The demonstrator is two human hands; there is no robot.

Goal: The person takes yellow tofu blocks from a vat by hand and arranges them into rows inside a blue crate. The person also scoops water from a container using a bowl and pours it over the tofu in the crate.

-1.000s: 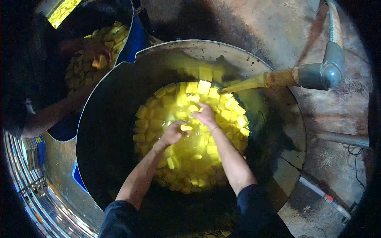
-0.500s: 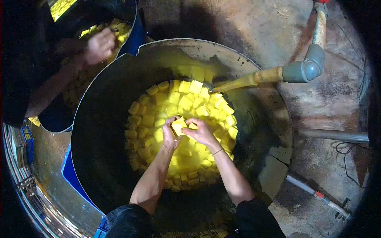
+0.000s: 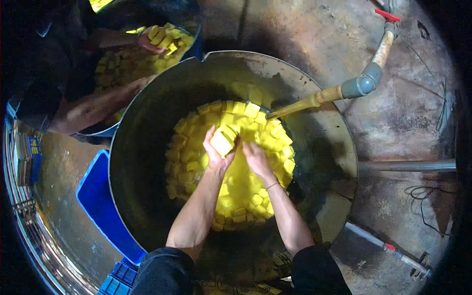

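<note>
My left hand [image 3: 215, 151] is raised over a large round vat [image 3: 142, 147], with its fingers wrapped around several yellow tofu-like blocks [image 3: 222, 142] stacked on the palm. To its right, just above the liquid, is my right hand [image 3: 256, 158], apart from the stack. Its fingers are blurred, and I cannot make out whether anything is in them. Many more yellow blocks [image 3: 251, 109] lie in cloudy yellow liquid below both hands, packed most closely along the far and right sides.
A pipe [image 3: 314, 98] reaches over the vat's right rim. At upper left, another person's hand [image 3: 153, 42] holds yellow blocks over a second vat [image 3: 196, 42]. A blue crate [image 3: 105, 206] stands left of my vat. A cable [image 3: 423, 194] lies on the floor at right.
My hands were together around the blocks; now the right hand has come away and the left holds the stack alone, slightly higher. The other person's hand now holds blocks. The view has shifted.
</note>
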